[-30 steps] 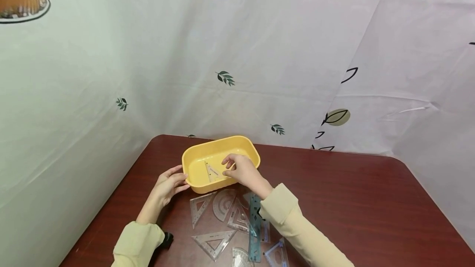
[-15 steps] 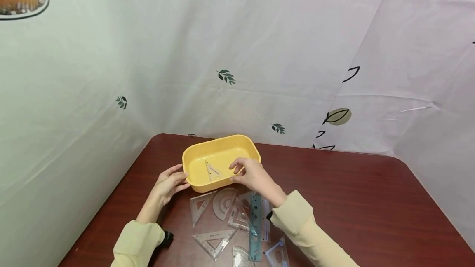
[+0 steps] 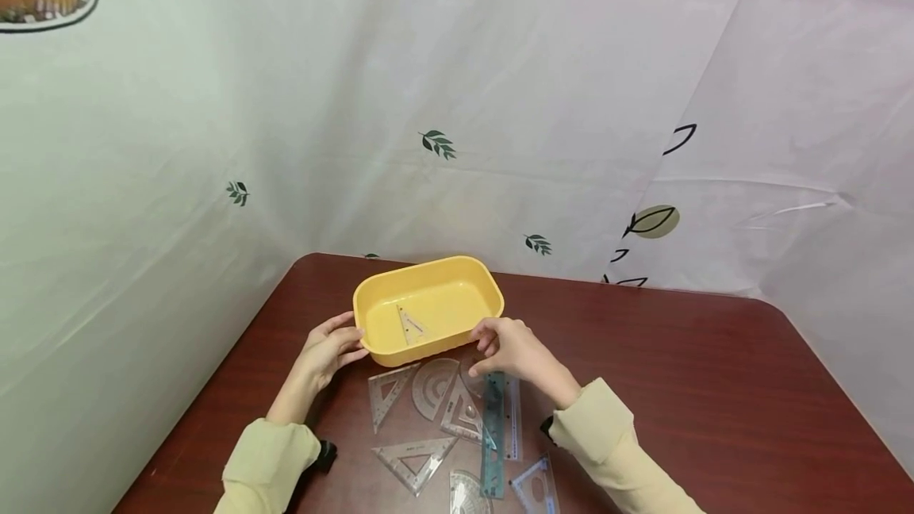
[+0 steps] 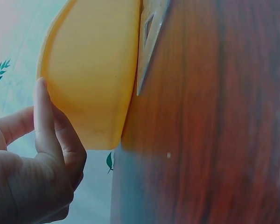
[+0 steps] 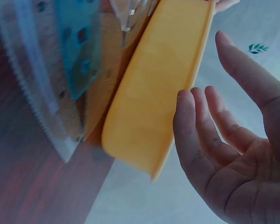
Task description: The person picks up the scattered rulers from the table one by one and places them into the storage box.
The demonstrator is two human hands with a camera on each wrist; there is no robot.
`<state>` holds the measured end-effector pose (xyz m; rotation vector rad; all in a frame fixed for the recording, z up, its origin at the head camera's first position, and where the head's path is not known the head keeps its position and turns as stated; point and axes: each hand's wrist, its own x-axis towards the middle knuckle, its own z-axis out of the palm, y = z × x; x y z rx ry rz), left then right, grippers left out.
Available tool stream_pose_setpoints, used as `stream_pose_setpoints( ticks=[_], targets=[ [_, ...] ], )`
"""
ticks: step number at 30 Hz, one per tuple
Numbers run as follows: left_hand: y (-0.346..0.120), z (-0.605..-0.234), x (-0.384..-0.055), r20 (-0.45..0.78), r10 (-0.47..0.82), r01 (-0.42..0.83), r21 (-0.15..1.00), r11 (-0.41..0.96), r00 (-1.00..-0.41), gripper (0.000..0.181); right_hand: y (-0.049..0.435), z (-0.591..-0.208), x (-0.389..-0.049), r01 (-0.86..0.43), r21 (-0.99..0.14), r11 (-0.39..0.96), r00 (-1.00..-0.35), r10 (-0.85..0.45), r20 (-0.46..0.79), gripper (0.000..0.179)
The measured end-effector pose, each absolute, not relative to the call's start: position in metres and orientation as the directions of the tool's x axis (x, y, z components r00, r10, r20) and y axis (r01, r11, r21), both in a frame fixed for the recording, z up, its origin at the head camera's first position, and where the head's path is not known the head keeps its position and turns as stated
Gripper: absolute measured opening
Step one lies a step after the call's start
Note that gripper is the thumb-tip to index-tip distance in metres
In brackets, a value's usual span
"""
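Observation:
A yellow plastic tub (image 3: 428, 347) stands toward the back of the table, with a small clear set square (image 3: 408, 326) inside at its left. My left hand (image 3: 324, 351) holds the tub's left front corner; in the left wrist view a fingertip (image 4: 42, 84) meets the rim. Beside the tub's right front corner is my right hand (image 3: 517, 351), its fingers loosely bent and nothing between them. Just below it lie a teal ruler (image 3: 493, 435), a clear ruler (image 3: 512, 419) and a clear protractor (image 3: 473, 377), partly hidden by the hand.
Before the tub lie more clear pieces: a protractor (image 3: 432, 389), several set squares including a large one (image 3: 416, 460) and a blue-marked one (image 3: 535, 486), and another protractor (image 3: 467, 492). The table (image 3: 678, 387) is dark red wood. Patterned white cloth (image 3: 557, 101) hangs behind.
My right hand has come out of the tub, moving right and toward me to above the rulers. The left hand keeps its place at the tub's corner.

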<state>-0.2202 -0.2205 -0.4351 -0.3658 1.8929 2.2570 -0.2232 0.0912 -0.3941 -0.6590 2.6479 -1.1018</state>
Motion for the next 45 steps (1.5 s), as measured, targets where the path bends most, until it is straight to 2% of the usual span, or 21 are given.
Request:
stream_pose_setpoints(
  ticks=[24, 36, 45],
  targets=[
    [-0.218, -0.435, -0.225, -0.303, -0.04, -0.291, 0.938, -0.19, -0.952, 0.067, 0.106, -0.417, -0.218, -0.237, -0.576, 0.782, -0.905, -0.394, -0.163, 0.051],
    [-0.219, -0.437, -0.221, -0.316, -0.047, -0.303, 0.935, -0.185, -0.948, 0.067, 0.099, -0.426, -0.207, -0.269, -0.476, 0.837, -0.917, -0.374, -0.14, 0.059],
    [-0.22, -0.437, -0.22, -0.314, -0.046, -0.302, 0.937, -0.176, -0.948, 0.066, 0.095, -0.426, -0.211, -0.28, -0.414, 0.866, -0.908, -0.379, -0.179, 0.057]
  ],
)
